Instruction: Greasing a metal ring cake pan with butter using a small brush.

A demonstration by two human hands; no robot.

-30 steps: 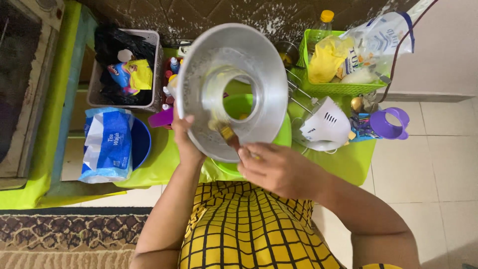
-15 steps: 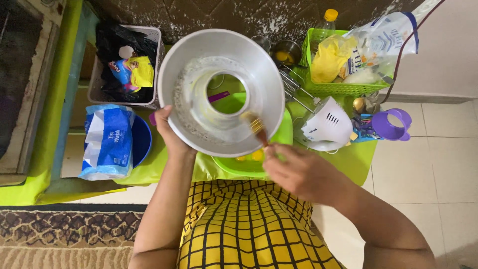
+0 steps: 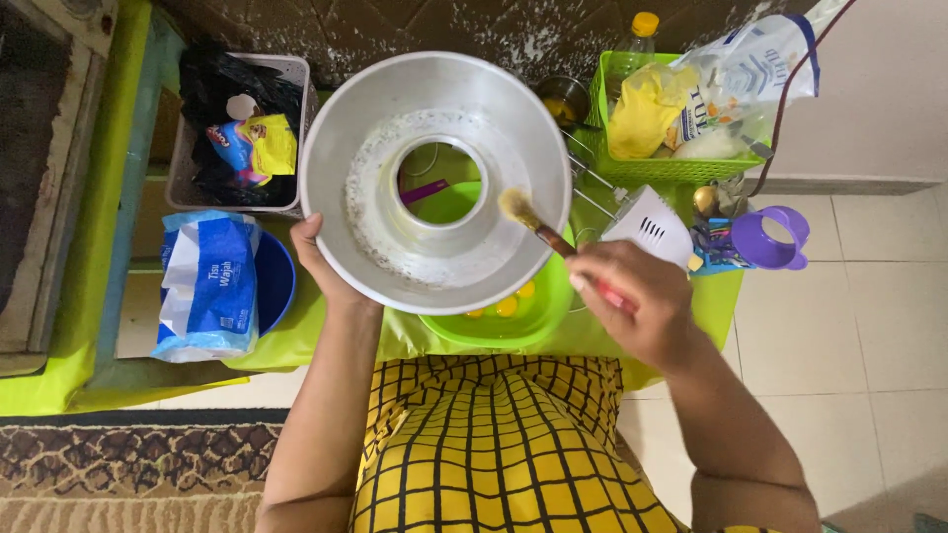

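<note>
Brush (image 3: 516,207) shifted right inside pan (image 3: 346,148)

The ring cake pan (image 3: 434,178) is shiny silver, the bowl (image 3: 513,316) under it is bright green with yellow yolks (image 3: 507,306) inside, the dress (image 3: 494,444) is yellow with black checks, and the cup (image 3: 770,237) is purple.

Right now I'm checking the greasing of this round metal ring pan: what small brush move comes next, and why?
Probably sweep the wooden-handled pastry brush along the right inner wall of the round metal ring pan: the right hand has its bristles there, while the left hand tilts the pan, whose floor looks coated.
</note>
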